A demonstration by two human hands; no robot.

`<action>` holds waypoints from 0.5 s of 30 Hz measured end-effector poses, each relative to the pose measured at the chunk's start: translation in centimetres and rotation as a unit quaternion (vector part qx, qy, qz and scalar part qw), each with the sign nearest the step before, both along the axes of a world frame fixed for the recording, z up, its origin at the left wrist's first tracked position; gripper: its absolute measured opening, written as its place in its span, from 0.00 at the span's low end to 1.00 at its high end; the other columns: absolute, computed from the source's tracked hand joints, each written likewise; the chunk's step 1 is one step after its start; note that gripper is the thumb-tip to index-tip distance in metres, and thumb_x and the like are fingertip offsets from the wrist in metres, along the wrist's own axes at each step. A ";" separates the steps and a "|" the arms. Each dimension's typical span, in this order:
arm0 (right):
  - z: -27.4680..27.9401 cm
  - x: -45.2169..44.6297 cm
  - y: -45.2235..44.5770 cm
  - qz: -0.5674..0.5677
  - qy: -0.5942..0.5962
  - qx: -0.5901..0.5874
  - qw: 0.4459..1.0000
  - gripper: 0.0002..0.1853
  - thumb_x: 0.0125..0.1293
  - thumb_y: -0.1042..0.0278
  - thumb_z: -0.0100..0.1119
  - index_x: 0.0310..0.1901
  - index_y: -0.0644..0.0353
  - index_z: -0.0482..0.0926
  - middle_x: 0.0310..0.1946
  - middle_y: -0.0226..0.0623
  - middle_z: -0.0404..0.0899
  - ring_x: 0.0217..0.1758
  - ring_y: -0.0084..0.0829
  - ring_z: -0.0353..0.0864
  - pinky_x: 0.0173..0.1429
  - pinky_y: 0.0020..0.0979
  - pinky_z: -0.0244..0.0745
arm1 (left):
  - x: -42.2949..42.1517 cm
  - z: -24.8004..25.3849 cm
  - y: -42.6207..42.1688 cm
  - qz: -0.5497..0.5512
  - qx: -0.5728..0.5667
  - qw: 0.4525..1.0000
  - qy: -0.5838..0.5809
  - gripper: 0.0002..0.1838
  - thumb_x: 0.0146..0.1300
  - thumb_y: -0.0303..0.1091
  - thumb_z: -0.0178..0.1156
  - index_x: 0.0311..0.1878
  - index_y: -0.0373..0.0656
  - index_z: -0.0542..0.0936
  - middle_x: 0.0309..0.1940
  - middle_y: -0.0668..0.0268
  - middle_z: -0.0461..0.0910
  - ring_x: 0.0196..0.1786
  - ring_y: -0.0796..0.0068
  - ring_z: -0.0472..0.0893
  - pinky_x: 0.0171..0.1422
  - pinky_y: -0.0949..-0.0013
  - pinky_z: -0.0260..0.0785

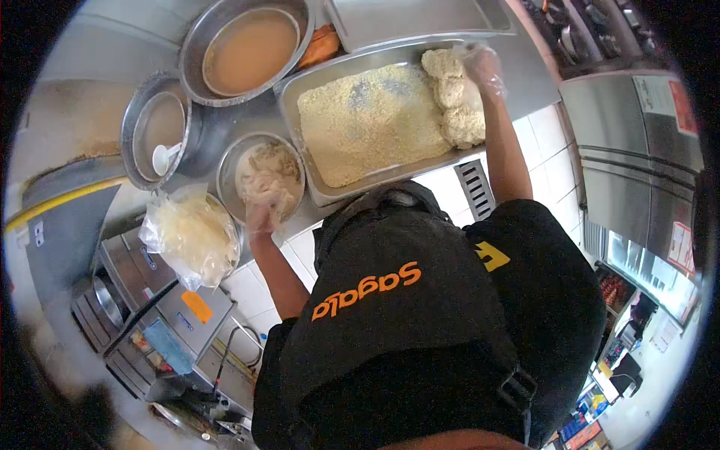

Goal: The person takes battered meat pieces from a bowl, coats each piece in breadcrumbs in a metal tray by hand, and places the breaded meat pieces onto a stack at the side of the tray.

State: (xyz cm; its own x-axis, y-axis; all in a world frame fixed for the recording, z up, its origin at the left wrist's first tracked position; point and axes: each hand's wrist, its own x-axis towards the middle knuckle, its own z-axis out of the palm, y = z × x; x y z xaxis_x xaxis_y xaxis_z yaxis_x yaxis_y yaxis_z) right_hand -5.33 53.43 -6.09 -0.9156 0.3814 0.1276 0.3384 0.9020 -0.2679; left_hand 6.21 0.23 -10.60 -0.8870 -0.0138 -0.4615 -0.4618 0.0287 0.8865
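My left hand (pixel 268 201), in a clear plastic glove, reaches into a metal bowl (pixel 223 178) holding cloudy liquid and pale, wet pieces. Its fingers blend with the contents, so their grip is unclear. At the far right corner of a large metal tray (pixel 318 196) is my right hand (pixel 482 66), also gloved in clear plastic. It touches or hovers close by the topmost of several coated lumps (pixel 463 124) lined up along that end; its fingers are blurred. Crumbly, pale yellow breading (pixel 367 124) covers the rest of the tray's bottom.
Behind the bowl stand a large basin of brownish liquid (pixel 251 52) and a smaller basin (pixel 129 142) with a white scoop (pixel 163 159). A plastic bag of pale food (pixel 193 232) sits left of the bowl. Another metal tray (pixel 420 16) lies at the back.
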 end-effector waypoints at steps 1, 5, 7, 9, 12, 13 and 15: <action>0.4 0.6 -2.7 0.028 -0.029 -0.028 0.999 0.14 0.57 0.59 0.53 0.38 0.59 0.79 0.32 0.46 0.80 0.35 0.36 0.80 0.41 0.35 0.73 | -0.2 -0.1 -0.6 -0.052 -0.102 0.992 0.057 0.18 0.51 0.35 0.60 0.46 0.39 0.75 0.44 0.59 0.77 0.43 0.65 0.77 0.46 0.66 0.70; -4.7 1.3 -10.5 0.207 -0.240 -0.185 0.930 0.14 0.57 0.61 0.49 0.36 0.61 0.80 0.30 0.43 0.80 0.32 0.33 0.80 0.38 0.35 0.71 | -1.2 -3.4 -3.8 -0.250 -0.414 0.848 0.217 0.12 0.54 0.39 0.57 0.40 0.48 0.79 0.41 0.58 0.79 0.42 0.65 0.78 0.42 0.65 0.70; -11.1 3.0 -13.3 0.382 -0.276 -0.231 0.851 0.14 0.57 0.62 0.49 0.35 0.62 0.79 0.28 0.43 0.80 0.31 0.33 0.79 0.37 0.34 0.71 | -1.5 -2.3 -2.5 -0.214 -0.502 0.823 0.156 0.11 0.53 0.40 0.57 0.37 0.46 0.80 0.39 0.61 0.80 0.40 0.65 0.79 0.42 0.65 0.70; -13.0 3.4 -16.0 0.398 -0.230 -0.273 0.845 0.14 0.57 0.61 0.50 0.34 0.63 0.79 0.27 0.42 0.80 0.31 0.32 0.79 0.37 0.33 0.71 | -1.9 -2.4 -2.9 -0.182 -0.564 0.795 0.131 0.11 0.52 0.41 0.58 0.34 0.45 0.81 0.36 0.61 0.80 0.38 0.64 0.79 0.41 0.64 0.70; -11.7 2.3 -20.9 0.277 -0.233 -0.264 0.894 0.14 0.59 0.60 0.49 0.35 0.62 0.79 0.29 0.43 0.79 0.33 0.31 0.79 0.39 0.34 0.71 | -1.8 -3.5 -3.9 -0.154 -0.597 0.768 0.175 0.13 0.50 0.43 0.60 0.33 0.43 0.81 0.33 0.59 0.81 0.36 0.63 0.80 0.41 0.63 0.70; -10.9 1.5 -22.2 0.294 -0.256 -0.285 0.876 0.15 0.60 0.59 0.48 0.36 0.60 0.79 0.32 0.45 0.79 0.34 0.33 0.79 0.41 0.35 0.71 | -2.0 -2.4 -3.3 -0.153 -0.595 0.761 0.208 0.14 0.49 0.43 0.60 0.33 0.43 0.81 0.32 0.59 0.81 0.36 0.63 0.80 0.41 0.63 0.70; -10.8 0.9 -24.9 0.260 -0.291 -0.478 0.786 0.15 0.62 0.58 0.46 0.39 0.58 0.79 0.36 0.44 0.79 0.36 0.33 0.78 0.43 0.34 0.71 | -2.2 1.6 -0.7 -0.117 -0.564 0.782 0.238 0.13 0.49 0.42 0.61 0.33 0.43 0.81 0.31 0.59 0.80 0.35 0.62 0.79 0.41 0.63 0.70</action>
